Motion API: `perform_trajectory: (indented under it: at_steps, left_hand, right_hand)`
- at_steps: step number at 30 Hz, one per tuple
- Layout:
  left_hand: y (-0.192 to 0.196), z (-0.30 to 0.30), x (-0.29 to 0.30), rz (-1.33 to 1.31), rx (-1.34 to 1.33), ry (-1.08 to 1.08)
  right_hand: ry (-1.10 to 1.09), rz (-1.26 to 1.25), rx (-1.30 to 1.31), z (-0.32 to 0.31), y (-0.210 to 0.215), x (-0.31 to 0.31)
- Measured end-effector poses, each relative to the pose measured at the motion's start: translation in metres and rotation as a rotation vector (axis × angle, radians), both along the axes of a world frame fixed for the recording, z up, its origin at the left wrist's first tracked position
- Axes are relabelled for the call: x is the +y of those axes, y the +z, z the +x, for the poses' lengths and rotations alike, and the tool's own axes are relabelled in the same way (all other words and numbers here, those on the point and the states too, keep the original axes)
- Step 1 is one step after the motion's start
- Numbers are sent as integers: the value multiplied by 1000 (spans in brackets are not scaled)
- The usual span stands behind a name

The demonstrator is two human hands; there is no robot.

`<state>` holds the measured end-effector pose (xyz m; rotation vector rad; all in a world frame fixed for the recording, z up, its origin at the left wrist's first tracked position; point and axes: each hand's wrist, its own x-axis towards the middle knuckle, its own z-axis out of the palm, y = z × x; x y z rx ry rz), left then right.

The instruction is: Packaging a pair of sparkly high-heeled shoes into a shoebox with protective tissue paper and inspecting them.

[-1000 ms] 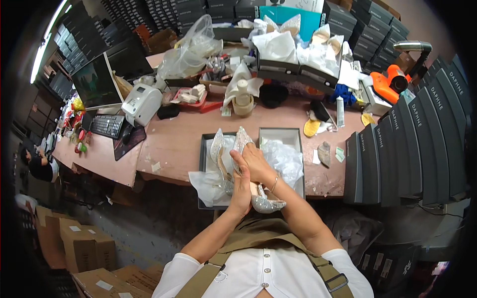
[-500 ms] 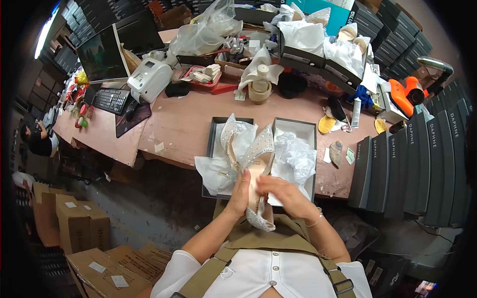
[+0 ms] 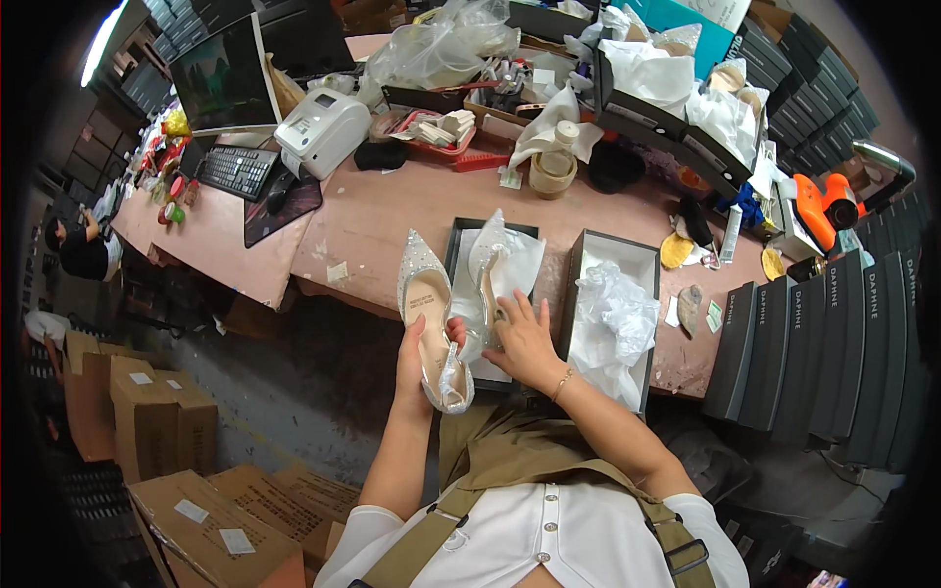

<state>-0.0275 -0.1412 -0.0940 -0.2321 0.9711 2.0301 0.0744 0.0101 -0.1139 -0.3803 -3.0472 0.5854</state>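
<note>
Silver shoe: compared with half a second ago, we have carried the silver, stone-studded, pointed-toe shoe with the beige insole (image 3: 428,304) leftward; it is now held up beside the dark grey rectangular box tray (image 3: 454,245), toe pointing away from us.
Left hand: our left hand (image 3: 416,355) is closed around the shoe's middle, thumb at the near edge of the insole, fingertips showing on the other side.
Right hand: our right hand (image 3: 526,348) has its fingers spread well apart at the rear of the matching silver pointed shoe (image 3: 483,257), which lies in the tray; we cannot tell whether they have hold of it.
Handling: we judge it best to bear the weight through the sole and sides, keeping fingertips from dragging across the stones.
Tray side: we would do well to lift by the firm heel end and keep the thin white tissue paper (image 3: 521,263) from snagging.
Insole: in the earlier frame our right fingers lay over it; now it shows bare, with the shoe leaning left.
Pair: the two shoes overlapped in view then; now they stand apart.
Lined box half: the white-lined, dark grey box half (image 3: 608,253) sits to the right in both frames, holding crumpled white wrapping (image 3: 618,314).
</note>
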Motion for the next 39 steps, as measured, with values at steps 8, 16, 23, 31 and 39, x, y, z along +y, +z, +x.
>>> perform_trajectory:
  at_steps: [8, 16, 23, 31, 39]
  left_hand:
    - [-10, -2, 10, 482, -142, -18]
    - [-14, 58, 40, 590, -272, -292]
    - [-7, 43, 40, 16, 28, -552]
    - [-2, 49, 44, -4, 68, -764]
    - [11, 39, 47, -4, 173, -922]
  right_hand:
    - [246, -141, 198, 24, 96, -9]
    - [-349, -1435, 425, 77, 63, 22]
    - [-623, -1340, 438, 127, 39, 49]
    - [-616, -1261, 382, 159, 34, 49]
    - [-587, -1161, 386, 167, 45, 56]
